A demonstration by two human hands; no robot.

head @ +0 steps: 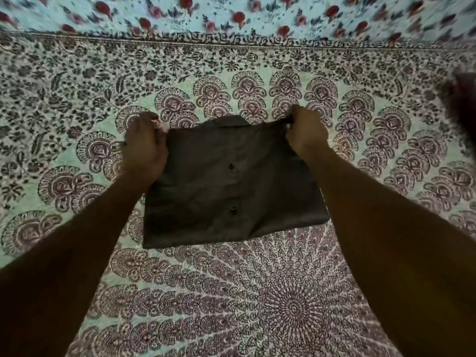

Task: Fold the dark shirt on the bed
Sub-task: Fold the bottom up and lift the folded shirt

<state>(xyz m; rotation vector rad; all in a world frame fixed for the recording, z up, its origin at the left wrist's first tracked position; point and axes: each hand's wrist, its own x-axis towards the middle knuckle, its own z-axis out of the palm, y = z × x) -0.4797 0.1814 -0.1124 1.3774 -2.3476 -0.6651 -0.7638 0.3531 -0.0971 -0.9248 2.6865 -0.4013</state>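
Observation:
The dark shirt lies on the bed as a compact folded rectangle, its button placket facing up with two buttons showing and the collar at the far edge. My left hand grips the shirt's far left corner with curled fingers. At the far right corner, my right hand pinches the top edge. Both forearms reach in from the bottom corners of the view.
The bed is covered by a patterned sheet in pale green with a dark mandala print. A floral cloth with red flowers runs along the far side. A blurred dark shape sits at the right edge.

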